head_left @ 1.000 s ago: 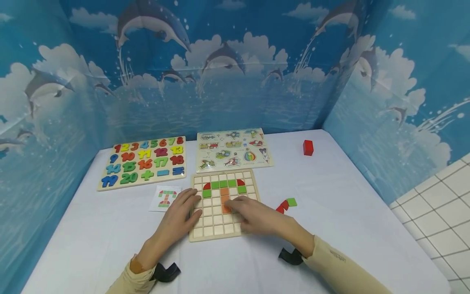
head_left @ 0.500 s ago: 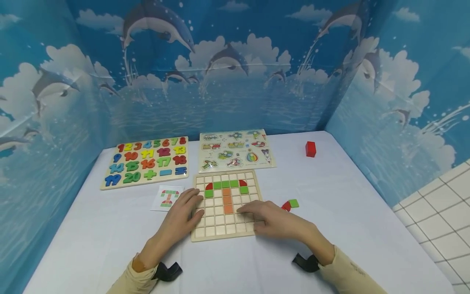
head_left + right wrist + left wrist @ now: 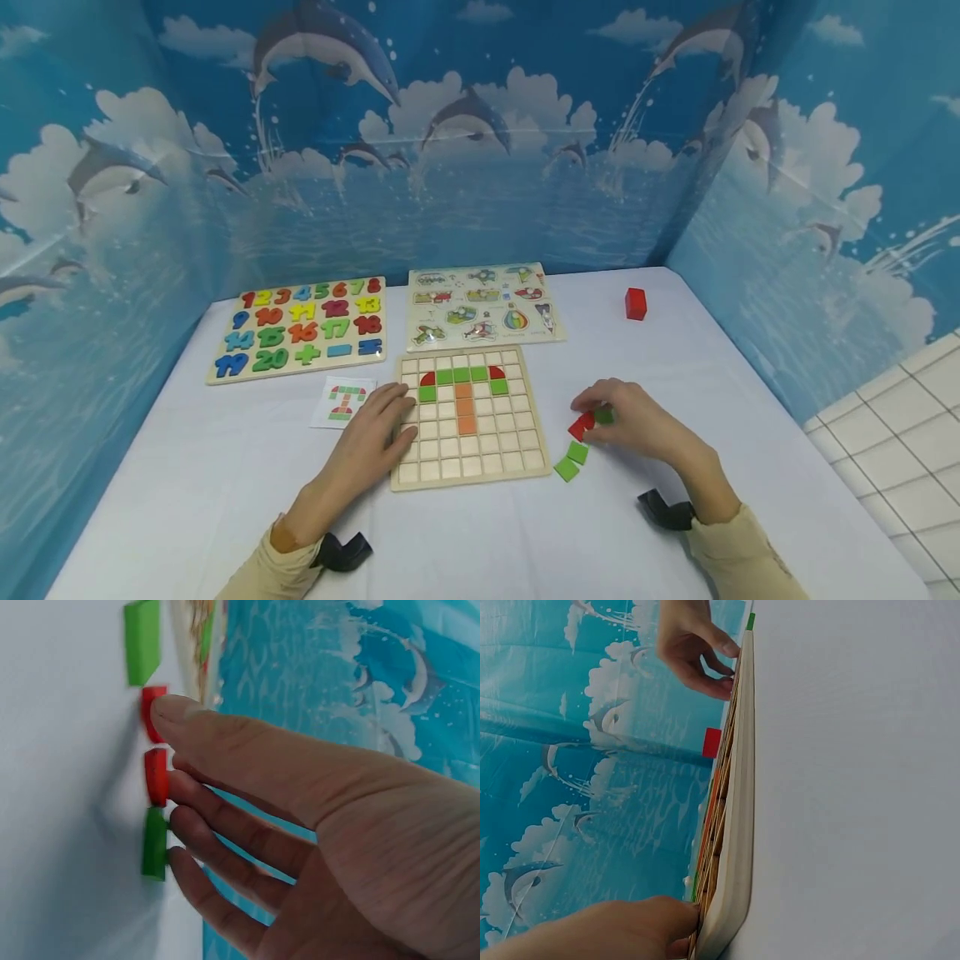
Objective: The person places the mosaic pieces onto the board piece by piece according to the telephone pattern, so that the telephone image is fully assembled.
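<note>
- Two hands are in view: the left hand [image 3: 367, 437] at the left edge of the wooden board [image 3: 525, 442], the right hand [image 3: 637, 421] at the loose pieces right of the board.
- Change, right hand: half a second earlier it is over the board, beside the orange tiles [image 3: 466, 408]; now it is clear of the board.
- Change, loose pieces: two green tiles [image 3: 566, 470] now show near the board's lower right corner; earlier, the right arm covers that spot.
- Unchanged: left hand and orange tiles keep their places.
- Grip, left: fingers extended and relaxed, resting on the board.
- Grip, right: fingers loosely bent, apart from the thumb, unclosed around the red pieces [image 3: 577, 428].
- Right wrist view: thumb against one red piece; the far green tile [image 3: 154, 844], partly hidden in the head view, shows beside the fingertips.
- Left wrist view: board seen edge-on; only the head view shows the tile pattern clearly.
</note>
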A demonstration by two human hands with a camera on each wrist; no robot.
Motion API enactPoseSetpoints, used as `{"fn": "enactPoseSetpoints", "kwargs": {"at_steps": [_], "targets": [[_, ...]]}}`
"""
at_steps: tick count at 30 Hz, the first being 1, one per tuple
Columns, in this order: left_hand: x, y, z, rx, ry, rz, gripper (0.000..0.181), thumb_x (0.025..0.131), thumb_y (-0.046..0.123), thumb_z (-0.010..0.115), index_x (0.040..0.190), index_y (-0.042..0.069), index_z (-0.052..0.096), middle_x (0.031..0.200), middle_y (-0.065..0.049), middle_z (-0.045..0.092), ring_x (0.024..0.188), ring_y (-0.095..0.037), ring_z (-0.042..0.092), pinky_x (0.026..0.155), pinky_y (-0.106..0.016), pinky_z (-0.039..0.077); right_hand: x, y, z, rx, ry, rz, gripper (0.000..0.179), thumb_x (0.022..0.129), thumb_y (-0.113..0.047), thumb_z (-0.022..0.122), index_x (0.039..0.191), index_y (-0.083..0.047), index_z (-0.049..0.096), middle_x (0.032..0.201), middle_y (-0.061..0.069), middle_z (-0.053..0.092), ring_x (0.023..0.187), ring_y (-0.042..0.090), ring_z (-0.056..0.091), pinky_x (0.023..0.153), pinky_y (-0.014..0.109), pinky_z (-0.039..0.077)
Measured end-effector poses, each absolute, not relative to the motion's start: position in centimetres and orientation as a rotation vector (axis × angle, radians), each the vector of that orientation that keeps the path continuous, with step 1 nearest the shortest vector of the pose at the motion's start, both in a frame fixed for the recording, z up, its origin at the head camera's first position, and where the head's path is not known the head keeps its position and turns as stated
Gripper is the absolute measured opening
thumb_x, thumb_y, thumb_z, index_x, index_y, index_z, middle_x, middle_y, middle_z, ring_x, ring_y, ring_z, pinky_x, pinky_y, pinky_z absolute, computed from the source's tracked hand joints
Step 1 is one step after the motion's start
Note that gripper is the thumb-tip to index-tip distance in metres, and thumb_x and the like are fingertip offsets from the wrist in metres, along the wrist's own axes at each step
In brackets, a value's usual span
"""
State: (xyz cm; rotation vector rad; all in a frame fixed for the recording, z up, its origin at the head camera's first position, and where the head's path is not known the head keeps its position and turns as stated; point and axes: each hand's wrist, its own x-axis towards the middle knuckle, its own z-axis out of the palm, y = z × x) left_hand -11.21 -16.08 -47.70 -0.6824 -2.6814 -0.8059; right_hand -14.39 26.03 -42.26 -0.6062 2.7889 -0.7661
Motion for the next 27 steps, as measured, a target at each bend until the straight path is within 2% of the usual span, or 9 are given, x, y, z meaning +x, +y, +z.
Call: {"fn": "enactPoseSetpoints", "kwargs": {"at_steps": [5, 13, 27], "targets": [[-11.3, -16.2, -47.5, -0.681, -2.671, -0.803, 0.039, 0.096, 0.018, 0.076, 0.131, 0.001, 0.068, 0.148, -0.021, 0.060, 0.145, -0.038, 0.050, 0.118, -0.057, 0.044, -15.0, 26.2, -42.5, -0.531, 2.831, -0.727, 0.036, 0.081, -0.016, 0.092, 0.114, -0.014, 0.077, 0.101, -0.001, 0.070, 0.093, 0.018, 0.062, 0.080, 0.032, 0.060], [-11.2, -16.2, -47.6, -0.683, -2.697, -0.811, 0.040, 0.097, 0.019, 0.076, 0.132, 0.002, 0.068, 0.149, -0.019, 0.059, 0.146, -0.037, 0.049, 0.119, -0.057, 0.043, -15.1, 26.2, -43.5, -0.519, 2.853, -0.750, 0.025, 0.082, -0.016, 0.091, 0.102, -0.016, 0.076, 0.091, -0.003, 0.066, 0.086, 0.017, 0.059, 0.075, 0.028, 0.057], [-11.2, -16.2, -47.7, -0.690, -2.689, -0.812, 0.039, 0.098, 0.019, 0.075, 0.132, 0.002, 0.068, 0.149, -0.019, 0.059, 0.146, -0.037, 0.049, 0.119, -0.057, 0.044, -15.1, 25.8, -44.0, -0.508, 2.840, -0.840, 0.028, 0.081, -0.021, 0.093, 0.096, -0.018, 0.070, 0.085, -0.004, 0.064, 0.082, 0.016, 0.058, 0.072, 0.025, 0.054]]}}
